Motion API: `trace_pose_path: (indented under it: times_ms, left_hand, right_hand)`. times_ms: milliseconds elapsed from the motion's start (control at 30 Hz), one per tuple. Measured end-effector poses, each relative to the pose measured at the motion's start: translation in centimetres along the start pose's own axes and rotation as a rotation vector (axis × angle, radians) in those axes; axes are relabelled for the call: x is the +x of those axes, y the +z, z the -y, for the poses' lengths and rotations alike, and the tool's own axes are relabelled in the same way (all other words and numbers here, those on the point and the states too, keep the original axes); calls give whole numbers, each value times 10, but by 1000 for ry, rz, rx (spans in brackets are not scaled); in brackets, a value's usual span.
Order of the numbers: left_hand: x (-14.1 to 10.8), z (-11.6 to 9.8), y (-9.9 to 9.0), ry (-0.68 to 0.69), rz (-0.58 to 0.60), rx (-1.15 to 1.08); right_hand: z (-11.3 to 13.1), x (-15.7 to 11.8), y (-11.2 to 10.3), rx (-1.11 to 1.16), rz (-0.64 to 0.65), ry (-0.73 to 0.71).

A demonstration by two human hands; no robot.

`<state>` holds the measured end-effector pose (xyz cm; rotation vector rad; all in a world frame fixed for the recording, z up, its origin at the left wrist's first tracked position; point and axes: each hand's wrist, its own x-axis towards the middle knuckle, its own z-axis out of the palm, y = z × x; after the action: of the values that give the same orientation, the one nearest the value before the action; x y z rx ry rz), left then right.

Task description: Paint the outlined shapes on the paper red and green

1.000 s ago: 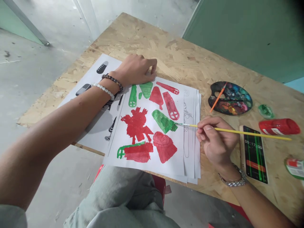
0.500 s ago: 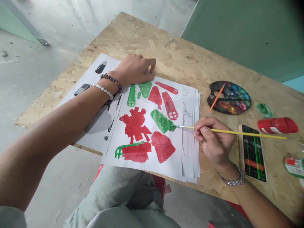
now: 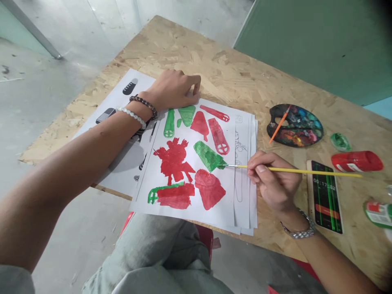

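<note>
The right hand (image 3: 273, 180) pinches a slim yellow-handled paintbrush (image 3: 294, 169) between thumb and fingertips, its metal ferrule and fine tip reaching left to the lower right corner of a green painted shape (image 3: 206, 156); the tip meets the paint there, on a stack of white paper sheets (image 3: 228, 204). The left hand (image 3: 173, 90) lies relaxed with curled fingers on the sheets' top edge, just above a row of small green and red painted shapes. The stack sits on a pale oriented-strand-board bench (image 3: 196, 53), partly over a black-and-white printed sheet (image 3: 139, 79) beneath the left forearm. To the right lie a dark oval paint palette (image 3: 268, 131) with an orange-handled brush (image 3: 280, 124) across it, a squeezed green paint tube (image 3: 340, 142), a red paint tube (image 3: 357, 161), and a black phone showing a timer (image 3: 326, 197).
</note>
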<state>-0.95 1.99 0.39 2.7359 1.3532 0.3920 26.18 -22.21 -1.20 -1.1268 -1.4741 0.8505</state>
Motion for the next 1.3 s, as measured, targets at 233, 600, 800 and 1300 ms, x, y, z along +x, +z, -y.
trace_pose_path:
  times_ms: [233, 600, 800, 1300]
  left_hand:
    - [2, 6, 4, -7, 16, -78]
    - [2, 4, 3, -23, -2, -103]
    - [2, 4, 3, -44, 16, -140]
    - [2, 4, 3, 34, -49, -7]
  right_hand:
    - [-1, 2, 1, -14, -104, 52]
    - [0, 3, 1, 28, -86, 53]
    - [0, 2, 1, 56, -65, 24]
    - [-2, 4, 0, 44, 12, 77]
